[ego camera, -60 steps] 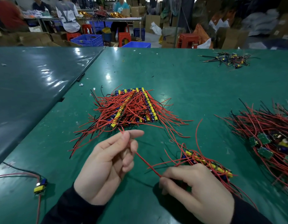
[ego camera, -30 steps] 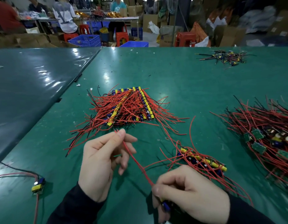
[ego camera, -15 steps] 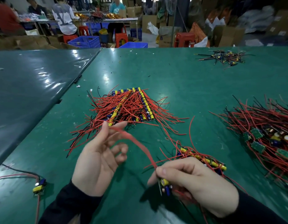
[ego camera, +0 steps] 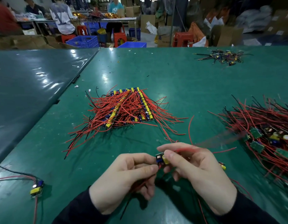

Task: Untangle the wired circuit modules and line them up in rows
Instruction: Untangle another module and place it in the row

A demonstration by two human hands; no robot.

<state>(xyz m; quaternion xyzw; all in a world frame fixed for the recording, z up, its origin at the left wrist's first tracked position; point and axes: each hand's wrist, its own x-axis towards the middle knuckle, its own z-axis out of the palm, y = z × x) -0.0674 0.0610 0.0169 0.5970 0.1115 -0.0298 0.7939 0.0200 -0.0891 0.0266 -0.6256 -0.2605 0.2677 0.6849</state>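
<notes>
We hold one module above the table, right hand pinching the board, left hand gripping its wires. Risk: trailing red wire snags the tangled heap at right. The sorted rows lie ahead, path unobstructed.

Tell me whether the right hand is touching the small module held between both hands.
Touching. The head view shows the right hand pinching the module with thumb and fingertips.
</notes>
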